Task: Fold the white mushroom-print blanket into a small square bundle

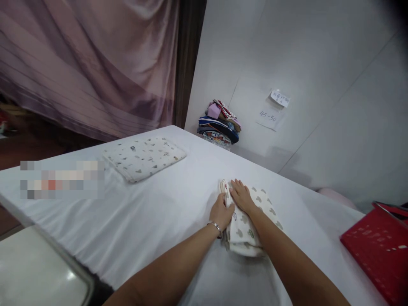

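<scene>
A white cloth (244, 231) with grey and green printed shapes lies folded into thick layers on the white-covered table (178, 212). My left hand (222, 210), with a silver bracelet at its wrist, grips the cloth's left folded edge, thumb on top. Lying flat across the top of the same cloth, my right hand (240, 195) presses down with its fingers stretched out. Farther left on the table rests a second folded cloth (146, 157), white with small grey and green prints, spread flatter and touched by neither hand.
Beyond the table's far edge, a stack of folded clothes (219, 121) stands by the grey wall (306, 63), where paper notes (270, 118) hang. A red object (379, 250) sits at right. A pink curtain (111, 63) hangs at left; a cream glossy surface (38, 267) is below. One table patch is pixelated.
</scene>
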A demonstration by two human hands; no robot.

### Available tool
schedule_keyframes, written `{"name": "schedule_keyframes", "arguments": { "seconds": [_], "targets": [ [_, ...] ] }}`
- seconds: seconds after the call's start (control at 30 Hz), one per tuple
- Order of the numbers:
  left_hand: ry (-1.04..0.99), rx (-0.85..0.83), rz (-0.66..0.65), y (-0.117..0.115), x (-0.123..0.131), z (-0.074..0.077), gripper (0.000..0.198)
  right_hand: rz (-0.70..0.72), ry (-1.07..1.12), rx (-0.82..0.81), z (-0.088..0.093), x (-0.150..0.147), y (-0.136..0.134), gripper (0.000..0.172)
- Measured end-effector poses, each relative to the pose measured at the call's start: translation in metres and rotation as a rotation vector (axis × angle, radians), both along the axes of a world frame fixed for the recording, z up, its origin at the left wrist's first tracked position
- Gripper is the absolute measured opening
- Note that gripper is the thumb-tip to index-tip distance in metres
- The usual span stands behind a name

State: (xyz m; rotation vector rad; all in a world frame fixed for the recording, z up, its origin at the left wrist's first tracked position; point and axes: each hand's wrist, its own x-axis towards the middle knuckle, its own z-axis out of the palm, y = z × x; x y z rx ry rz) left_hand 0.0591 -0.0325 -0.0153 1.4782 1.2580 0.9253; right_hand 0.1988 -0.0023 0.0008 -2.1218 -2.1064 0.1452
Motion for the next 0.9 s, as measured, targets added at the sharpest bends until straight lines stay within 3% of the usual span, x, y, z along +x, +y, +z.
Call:
{"name": "schedule_keyframes", "arguments": {
  "seconds": [0.27,0.47,0.57,0.73,0.8,0.9],
  "targets": [
    [0.086,0.071,-0.002,-0.002,0.000,-0.001,0.050,0.052,-0.062,-0.005,-0.006,0.001,0.000,0.049],
    [0.176,0.059,-0.066,-0.005,-0.004,0.005,0.052,0.051,-0.033,-0.049,0.003,0.000,-0.007,0.051],
    [0.195,0.069,-0.071,-0.005,-0.005,0.006,0.050,0.026,-0.047,-0.056,0.009,0.014,-0.026,0.053],
    [0.192,0.040,-0.072,-0.002,-0.004,0.005,0.053,-0.159,-0.084,-0.055,0.015,0.064,-0.083,0.053],
    [0.199,0.029,-0.087,-0.001,-0.005,0.006,0.055,-0.227,-0.005,-0.029,0.014,0.081,-0.106,0.053],
    [0.197,0.024,-0.093,-0.001,-0.007,0.009,0.055,-0.316,0.288,0.026,0.007,0.096,-0.136,0.060]
  ]
}}
